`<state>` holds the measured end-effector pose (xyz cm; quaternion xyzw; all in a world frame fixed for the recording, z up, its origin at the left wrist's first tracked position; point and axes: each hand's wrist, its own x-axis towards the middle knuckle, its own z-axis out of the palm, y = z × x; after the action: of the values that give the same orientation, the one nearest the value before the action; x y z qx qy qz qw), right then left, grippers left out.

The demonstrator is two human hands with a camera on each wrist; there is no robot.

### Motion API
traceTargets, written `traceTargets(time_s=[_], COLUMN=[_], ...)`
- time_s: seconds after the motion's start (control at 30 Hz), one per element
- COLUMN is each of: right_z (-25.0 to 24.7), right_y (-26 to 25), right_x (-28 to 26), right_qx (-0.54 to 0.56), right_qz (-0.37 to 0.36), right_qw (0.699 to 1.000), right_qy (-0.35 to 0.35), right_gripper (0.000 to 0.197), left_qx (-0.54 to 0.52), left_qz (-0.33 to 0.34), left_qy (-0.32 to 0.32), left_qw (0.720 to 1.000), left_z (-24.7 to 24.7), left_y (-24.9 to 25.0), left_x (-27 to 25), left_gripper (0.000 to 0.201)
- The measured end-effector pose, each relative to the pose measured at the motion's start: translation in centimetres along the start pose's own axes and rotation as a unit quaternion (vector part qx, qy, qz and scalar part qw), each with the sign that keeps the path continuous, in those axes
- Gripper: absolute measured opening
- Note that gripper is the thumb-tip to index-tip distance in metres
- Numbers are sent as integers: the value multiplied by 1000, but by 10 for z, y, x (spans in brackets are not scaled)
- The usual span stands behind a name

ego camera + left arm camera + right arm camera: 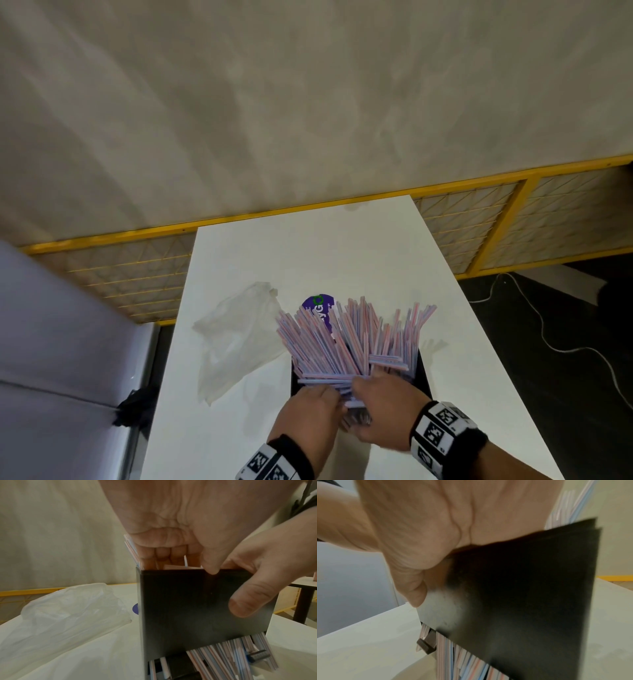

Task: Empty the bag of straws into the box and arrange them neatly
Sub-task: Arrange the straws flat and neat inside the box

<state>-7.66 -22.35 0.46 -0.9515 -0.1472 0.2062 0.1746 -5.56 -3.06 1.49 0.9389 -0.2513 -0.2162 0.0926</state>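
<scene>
Nearest, the left hand [310, 416] and right hand [387, 407], fingers curled into thin striped straws [346, 339], meet at the near rim of the smooth black box [422, 371] on the white table [342, 246], the crumpled clear bag [236, 339] left of the box, a yellow mesh fence [479, 219] behind.

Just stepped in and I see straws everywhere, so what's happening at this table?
A person is loading striped straws into a black box on the white table. Both hands are at its near edge: the left hand reaches its fingers in among the straws, and the right hand grips the near wall. The straws fan out untidily, some poking out below the wall. The emptied plastic bag lies left of the box.
</scene>
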Motion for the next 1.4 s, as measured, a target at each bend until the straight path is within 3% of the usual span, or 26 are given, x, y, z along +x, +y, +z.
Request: traceTargets(time_s=[0.2, 0.37, 0.63, 0.77, 0.87, 1.0, 1.13, 1.3, 1.4], right_z=[-3, 2, 8, 11, 10, 5, 3, 1, 0], right_y=[2, 3, 6, 7, 8, 5, 4, 5, 3], right_x=[1, 0, -3, -6, -6, -4, 1, 13, 23], right_qx=[0, -5, 18, 4, -15, -68, -45, -42, -39], right_qz=[-26, -27, -74, -57, -40, -44, -32, -2, 19], right_qw=[1000, 999, 985, 983, 988, 995, 998, 998, 995], right_qy=[17, 30, 154, 176, 149, 61, 9, -38, -85], right_gripper=[39, 38, 32, 43, 52, 41, 28, 57, 48], left_qx=[-22, 26, 92, 91, 68, 43, 38, 13, 18], left_qz=[30, 25, 48, 39, 27, 34, 51, 41, 43], left_qy=[5, -27, -48, -40, -16, 20, 20, 16, 11], left_qw=[999, 999, 993, 994, 997, 998, 998, 999, 999], left_z=[5, 5, 9, 9, 8, 7, 12, 15, 15], left_y=[-4, -4, -6, -5, -4, -4, -5, -4, -5], left_x=[2, 3, 5, 4, 2, -2, 0, -1, -1], left_gripper=[33, 32, 41, 41, 40, 38, 42, 35, 40])
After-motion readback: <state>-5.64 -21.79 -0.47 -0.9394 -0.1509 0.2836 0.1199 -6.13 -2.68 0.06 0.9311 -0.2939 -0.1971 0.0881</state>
